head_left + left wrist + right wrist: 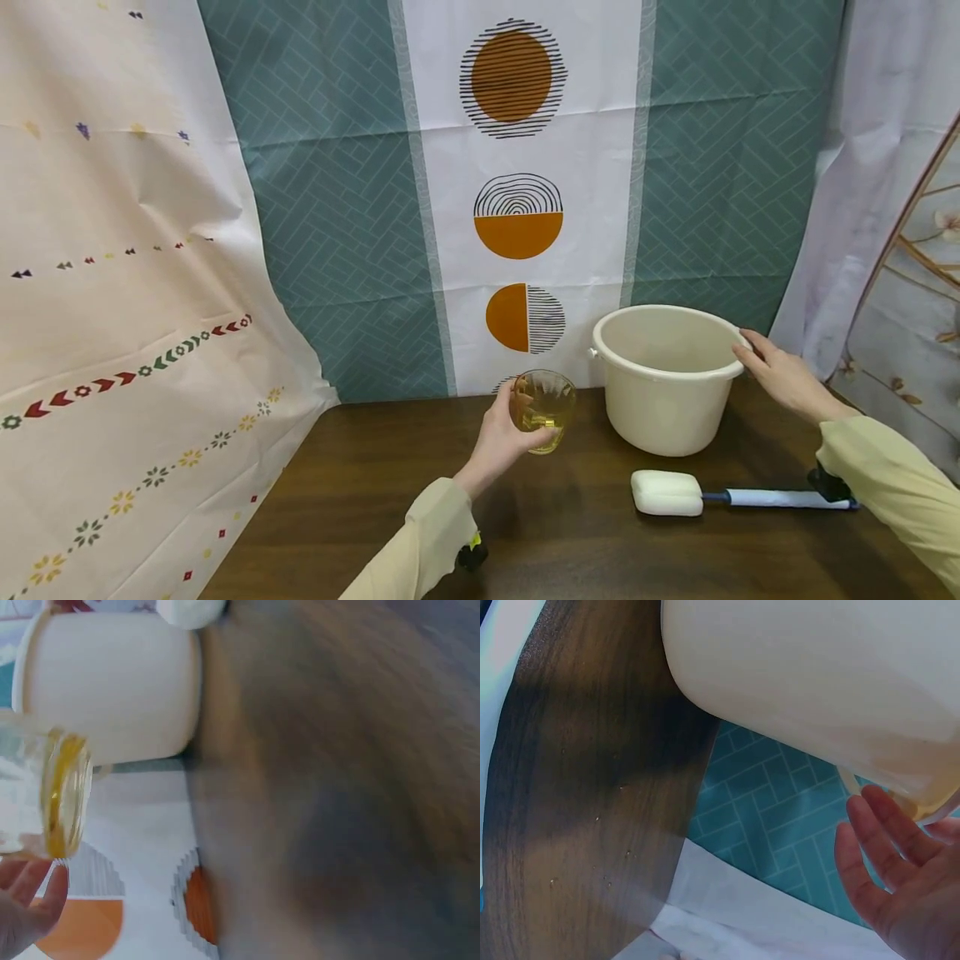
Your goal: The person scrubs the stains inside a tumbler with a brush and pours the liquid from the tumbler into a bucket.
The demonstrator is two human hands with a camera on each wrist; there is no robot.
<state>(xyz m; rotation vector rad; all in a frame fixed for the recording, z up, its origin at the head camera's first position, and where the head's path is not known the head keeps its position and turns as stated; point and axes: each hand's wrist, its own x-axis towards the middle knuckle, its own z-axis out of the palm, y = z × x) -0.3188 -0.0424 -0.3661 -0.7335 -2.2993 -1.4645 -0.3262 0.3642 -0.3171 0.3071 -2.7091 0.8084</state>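
My left hand (504, 432) grips an amber drinking glass (542, 404), thumb on the near side and fingers behind it. Upright in that grip, the glass is raised off the tabletop; its thick yellow base (66, 799) shows in the left wrist view. A cream bucket (663, 417) stands to the right of the glass. At the bucket's right rim is my right hand (787, 379), holding it with thumb and forefinger over the edge. The other fingers (889, 836) extend along the outside below the rim, as the right wrist view shows.
A sponge brush with a white head (666, 493) and pale blue handle (783, 498) lies in front of the bucket. Dark wooden table (360, 492) runs back to a patterned curtain (345, 208). More cloth (142, 375) hangs at the left.
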